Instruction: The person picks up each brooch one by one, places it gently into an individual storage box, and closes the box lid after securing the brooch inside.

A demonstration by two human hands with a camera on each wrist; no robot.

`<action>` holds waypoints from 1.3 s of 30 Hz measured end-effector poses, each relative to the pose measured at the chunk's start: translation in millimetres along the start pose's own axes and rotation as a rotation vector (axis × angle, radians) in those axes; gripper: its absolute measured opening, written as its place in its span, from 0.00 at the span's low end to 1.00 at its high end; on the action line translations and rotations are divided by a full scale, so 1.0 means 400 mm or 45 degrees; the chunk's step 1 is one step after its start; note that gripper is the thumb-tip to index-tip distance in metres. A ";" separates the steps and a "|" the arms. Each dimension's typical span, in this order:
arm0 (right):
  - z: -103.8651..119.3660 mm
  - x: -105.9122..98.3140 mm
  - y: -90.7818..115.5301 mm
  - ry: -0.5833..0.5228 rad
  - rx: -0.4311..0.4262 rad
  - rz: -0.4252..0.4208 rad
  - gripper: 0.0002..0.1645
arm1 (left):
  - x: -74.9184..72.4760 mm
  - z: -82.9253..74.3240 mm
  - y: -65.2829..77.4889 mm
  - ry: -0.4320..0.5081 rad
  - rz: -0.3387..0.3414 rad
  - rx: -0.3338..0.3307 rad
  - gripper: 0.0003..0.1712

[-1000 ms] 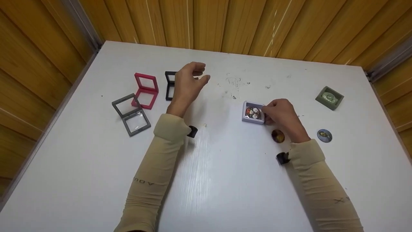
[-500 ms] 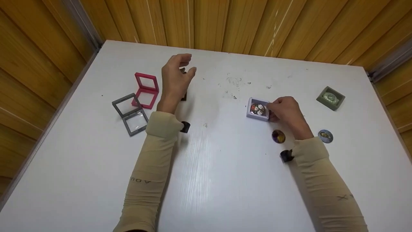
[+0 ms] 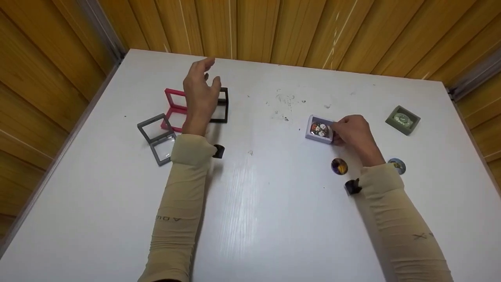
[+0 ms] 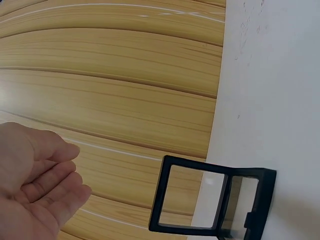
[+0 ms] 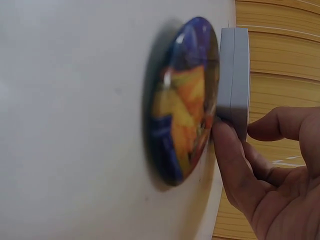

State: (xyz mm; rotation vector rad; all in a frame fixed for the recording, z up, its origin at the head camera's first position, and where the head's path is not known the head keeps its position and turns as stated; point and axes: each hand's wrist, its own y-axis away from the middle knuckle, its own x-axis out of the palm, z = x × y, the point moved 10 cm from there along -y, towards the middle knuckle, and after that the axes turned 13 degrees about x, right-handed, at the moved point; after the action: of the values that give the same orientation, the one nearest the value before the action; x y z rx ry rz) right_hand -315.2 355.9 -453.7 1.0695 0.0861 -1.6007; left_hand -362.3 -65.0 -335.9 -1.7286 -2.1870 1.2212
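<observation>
In the head view my right hand (image 3: pixel 354 131) grips the right side of a small lavender display case (image 3: pixel 318 139), thumb and fingers pinching its edge. A round badge with a dark, patterned picture (image 3: pixel 320 129) shows inside the case. My left hand (image 3: pixel 200 92) hovers above the table at the back left, fingers loosely bent and holding nothing. Near it an open black display frame (image 3: pixel 227 111) stands hinged apart, partly hidden by that hand. An orange and purple round badge (image 3: pixel 339 166) lies on the table just in front of the right hand.
At the left, a pink-red open frame (image 3: pixel 175 92) and a grey open frame (image 3: pixel 154 154) stand close together, partly behind the left arm. To the right are a green case (image 3: pixel 397 127) with a badge inside and a blue round badge (image 3: pixel 398 166). Wood-patterned panels surround the table.
My left hand has moved left and back, past the black frame, uncovering its right part. My right hand has shifted the lavender case a little right and back.
</observation>
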 end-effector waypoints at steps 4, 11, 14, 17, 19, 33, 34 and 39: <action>-0.001 -0.002 -0.009 -0.011 0.017 0.001 0.22 | -0.015 0.022 -0.002 -0.046 0.021 -0.034 0.23; 0.000 -0.018 -0.023 0.013 0.040 -0.016 0.25 | -0.029 0.068 -0.001 -0.142 0.117 -0.175 0.24; -0.004 -0.027 -0.031 0.007 0.054 -0.021 0.26 | -0.036 0.086 0.000 -0.178 0.159 -0.232 0.25; -0.008 -0.036 -0.039 -0.001 0.066 -0.028 0.27 | -0.040 0.103 0.003 -0.195 0.202 -0.289 0.26; -0.011 -0.043 -0.044 0.001 0.070 -0.037 0.28 | -0.039 0.111 0.004 -0.203 0.234 -0.315 0.27; -0.034 -0.091 -0.080 -0.050 0.088 -0.091 0.30 | -0.030 0.134 0.016 -0.240 0.357 -0.365 0.27; -0.036 -0.093 -0.082 -0.050 0.094 -0.097 0.30 | -0.030 0.135 0.017 -0.244 0.363 -0.372 0.27; -0.039 -0.101 -0.095 -0.061 0.116 -0.104 0.31 | -0.031 0.136 0.020 -0.261 0.375 -0.399 0.28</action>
State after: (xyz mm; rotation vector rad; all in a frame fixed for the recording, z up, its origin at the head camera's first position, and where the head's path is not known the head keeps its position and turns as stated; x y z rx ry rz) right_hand -339.6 408.0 -453.8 1.1091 0.0253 -1.7166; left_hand -380.3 -103.6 -372.9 -2.2044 -2.4131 1.2132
